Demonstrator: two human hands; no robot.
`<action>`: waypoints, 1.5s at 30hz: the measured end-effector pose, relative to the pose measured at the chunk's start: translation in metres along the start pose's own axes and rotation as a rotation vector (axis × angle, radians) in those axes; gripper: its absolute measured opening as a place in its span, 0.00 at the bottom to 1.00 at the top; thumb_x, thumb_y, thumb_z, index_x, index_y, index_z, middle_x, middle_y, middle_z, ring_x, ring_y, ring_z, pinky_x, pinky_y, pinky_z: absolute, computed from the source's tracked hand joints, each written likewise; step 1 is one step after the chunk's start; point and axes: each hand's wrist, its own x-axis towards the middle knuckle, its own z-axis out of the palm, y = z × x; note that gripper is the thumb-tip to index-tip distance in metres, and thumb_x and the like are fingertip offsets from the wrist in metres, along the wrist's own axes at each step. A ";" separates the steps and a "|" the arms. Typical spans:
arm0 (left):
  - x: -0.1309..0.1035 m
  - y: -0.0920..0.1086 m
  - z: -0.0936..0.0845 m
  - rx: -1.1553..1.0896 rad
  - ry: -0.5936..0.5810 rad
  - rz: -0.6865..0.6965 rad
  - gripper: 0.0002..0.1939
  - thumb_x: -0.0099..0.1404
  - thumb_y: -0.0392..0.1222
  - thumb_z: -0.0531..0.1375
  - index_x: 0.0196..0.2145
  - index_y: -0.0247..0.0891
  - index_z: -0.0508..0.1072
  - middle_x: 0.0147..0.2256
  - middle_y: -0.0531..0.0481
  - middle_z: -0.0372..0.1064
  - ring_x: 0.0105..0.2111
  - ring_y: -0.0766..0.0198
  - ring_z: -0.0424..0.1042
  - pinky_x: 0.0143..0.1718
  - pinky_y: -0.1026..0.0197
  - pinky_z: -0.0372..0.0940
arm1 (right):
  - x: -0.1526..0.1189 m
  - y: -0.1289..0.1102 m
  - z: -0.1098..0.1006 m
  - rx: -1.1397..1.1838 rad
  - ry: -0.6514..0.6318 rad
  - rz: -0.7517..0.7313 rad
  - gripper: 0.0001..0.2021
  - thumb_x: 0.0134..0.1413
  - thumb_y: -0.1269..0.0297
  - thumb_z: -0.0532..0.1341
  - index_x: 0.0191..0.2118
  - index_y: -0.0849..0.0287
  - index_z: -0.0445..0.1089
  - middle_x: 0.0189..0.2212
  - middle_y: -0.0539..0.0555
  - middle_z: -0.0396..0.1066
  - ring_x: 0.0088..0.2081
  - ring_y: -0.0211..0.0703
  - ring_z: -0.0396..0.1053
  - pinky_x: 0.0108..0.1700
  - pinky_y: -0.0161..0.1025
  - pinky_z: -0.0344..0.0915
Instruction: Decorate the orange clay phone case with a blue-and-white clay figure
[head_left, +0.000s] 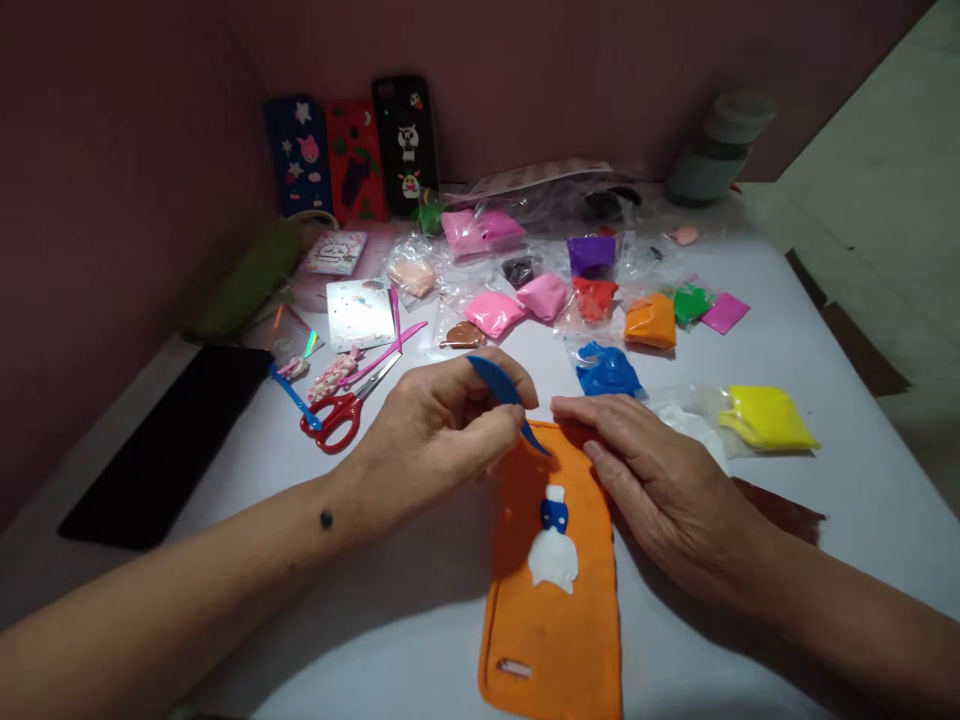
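Observation:
An orange phone case (555, 640) lies on the white table, with a white and blue clay figure (553, 555) on its middle. My left hand (457, 420) pinches a blue plastic tool (499, 380) between thumb and fingers, its pointed tip at the upper part of the case. Against the case's upper right edge rests my right hand (652, 470), fingers extended and holding nothing. Just beyond it lies a bag of blue clay (607, 370).
Clay packets such as a yellow one (772, 418) and an orange one (650, 320) spread across the back. Red scissors (334, 420) and a black phone (169, 445) lie left. Decorated cases (356, 160) lean on the wall; a jar (712, 150) stands back right.

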 end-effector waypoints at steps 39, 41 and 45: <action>-0.010 0.000 -0.011 -0.342 0.120 -0.312 0.12 0.65 0.38 0.57 0.24 0.33 0.73 0.25 0.50 0.68 0.28 0.66 0.66 0.30 0.66 0.63 | -0.018 -0.012 -0.029 0.893 -0.054 0.745 0.16 0.57 0.57 0.61 0.51 0.51 0.66 0.44 0.57 0.74 0.46 0.53 0.75 0.45 0.46 0.74; -0.008 0.001 -0.013 -0.304 0.142 -0.308 0.12 0.64 0.38 0.58 0.24 0.33 0.72 0.24 0.50 0.68 0.27 0.67 0.66 0.30 0.66 0.62 | -0.018 -0.012 -0.023 0.995 -0.019 0.762 0.15 0.57 0.61 0.62 0.50 0.52 0.66 0.44 0.57 0.74 0.48 0.53 0.74 0.48 0.47 0.72; -0.007 0.004 -0.016 -0.283 0.197 -0.321 0.08 0.62 0.36 0.59 0.26 0.33 0.73 0.25 0.52 0.69 0.28 0.68 0.65 0.33 0.67 0.61 | -0.016 -0.012 -0.012 1.136 0.045 0.755 0.13 0.56 0.62 0.63 0.48 0.53 0.68 0.45 0.58 0.73 0.48 0.52 0.73 0.48 0.45 0.72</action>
